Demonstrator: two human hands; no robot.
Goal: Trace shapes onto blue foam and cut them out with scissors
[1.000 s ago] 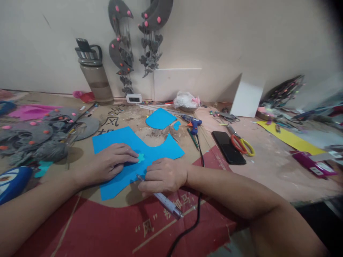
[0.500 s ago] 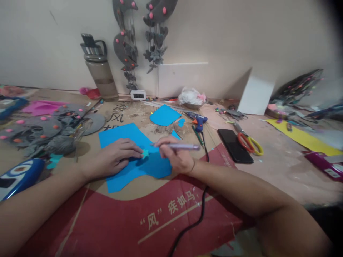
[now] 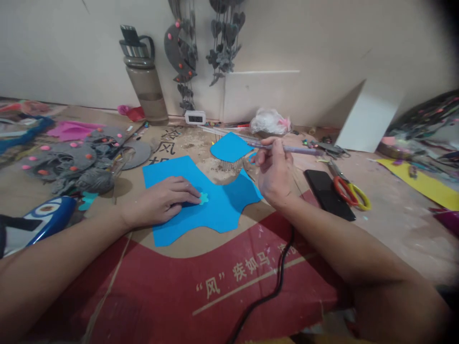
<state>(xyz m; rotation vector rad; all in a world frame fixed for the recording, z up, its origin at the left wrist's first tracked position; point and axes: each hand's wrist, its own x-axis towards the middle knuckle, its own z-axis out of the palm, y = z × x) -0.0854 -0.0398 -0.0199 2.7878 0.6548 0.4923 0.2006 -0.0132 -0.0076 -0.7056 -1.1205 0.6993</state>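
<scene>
My left hand [image 3: 174, 198] lies palm down on a cut blue sheet [image 3: 211, 215], fingers stretched out. Its fingertips press the edge of a small light-green flower-shaped piece [image 3: 204, 198] that lies on the sheet. My right hand [image 3: 276, 172] is closed round a slim pale-purple pen [image 3: 303, 150], held nearly level above the right side of the work area. The pen's tip end points left, close to a smaller blue piece [image 3: 231, 147] that rests on upright pins; whether they touch I cannot tell. Small blue scraps [image 3: 253, 157] show partly behind my right hand.
A black phone [image 3: 328, 193] and scissors with red and yellow handles [image 3: 351, 191] lie at the right. Grey felt pieces [image 3: 71, 160] and a blue-white case [image 3: 46, 220] sit left. A bottle [image 3: 147, 91] and small clock [image 3: 195, 117] stand behind. A black cable [image 3: 276, 291] crosses the cardboard.
My right hand has lifted the pen off the sheet beside the flower piece and moved it away and to the right. My left hand stays on the flower piece; the view has shifted slightly.
</scene>
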